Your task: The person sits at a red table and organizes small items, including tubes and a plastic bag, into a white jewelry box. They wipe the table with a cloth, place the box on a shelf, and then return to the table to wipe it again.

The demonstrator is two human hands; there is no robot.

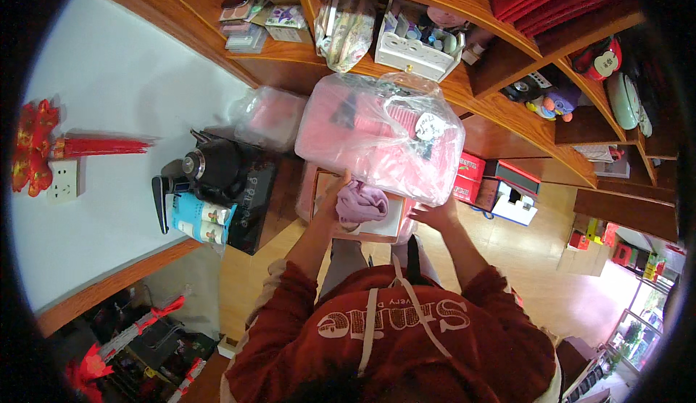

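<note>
A large clear plastic bag of folded pink textiles (375,136) rests in front of me, with a written-on white label near its right side. Beneath its near edge is a shallow box with a pinkish rim (375,238) and a pale inside. A rolled mauve cloth (361,202) lies over the box, against my left hand (338,193), whose fingers are partly hidden beside the cloth and under the bag. My right hand (437,215) is at the box's right side, below the bag's near right corner, fingers spread and thumb apart.
On the left, a black kettle (209,164) and a blue-and-white package (198,218) sit by a dark glossy unit (250,202). A smaller pink bundle (269,115) lies behind. Wooden shelving (505,120) curves across the far side. Red boxes (467,177) stand to the right.
</note>
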